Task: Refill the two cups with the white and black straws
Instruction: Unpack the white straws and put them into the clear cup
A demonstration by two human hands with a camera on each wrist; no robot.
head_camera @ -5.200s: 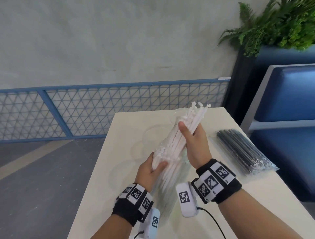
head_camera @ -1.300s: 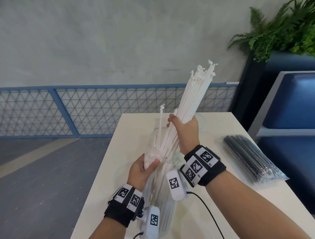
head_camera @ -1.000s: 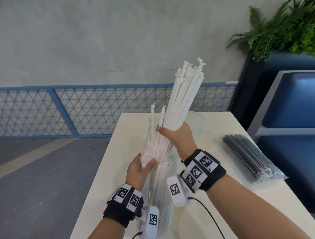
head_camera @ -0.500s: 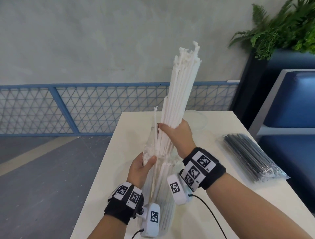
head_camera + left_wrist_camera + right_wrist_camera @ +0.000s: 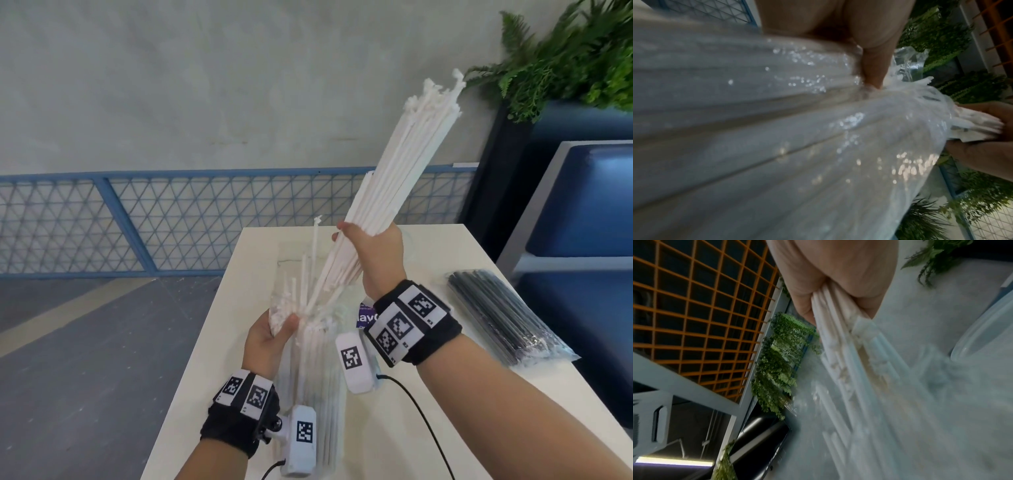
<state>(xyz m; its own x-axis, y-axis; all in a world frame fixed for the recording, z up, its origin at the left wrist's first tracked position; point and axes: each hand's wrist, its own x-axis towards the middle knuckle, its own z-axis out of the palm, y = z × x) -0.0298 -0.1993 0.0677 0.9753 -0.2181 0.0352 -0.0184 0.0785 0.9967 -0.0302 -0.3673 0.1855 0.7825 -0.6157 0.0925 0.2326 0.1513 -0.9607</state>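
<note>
White straws (image 5: 383,192) gripped in right hand (image 5: 375,255), tilted up-right, half out of bag (image 5: 315,370); left hand (image 5: 269,337) pinches bag mouth above table (image 5: 455,246).

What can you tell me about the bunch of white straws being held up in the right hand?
The bunch of thin white paper-wrapped straws is a thick sheaf of long, straight sticks with crimped, ragged wrapper ends at the top. It tilts up and to the right above the white table. The right hand grips it around its lower part. Its bottom ends reach the mouth of the clear plastic bag, which the left hand holds and which still contains other straws.
</note>
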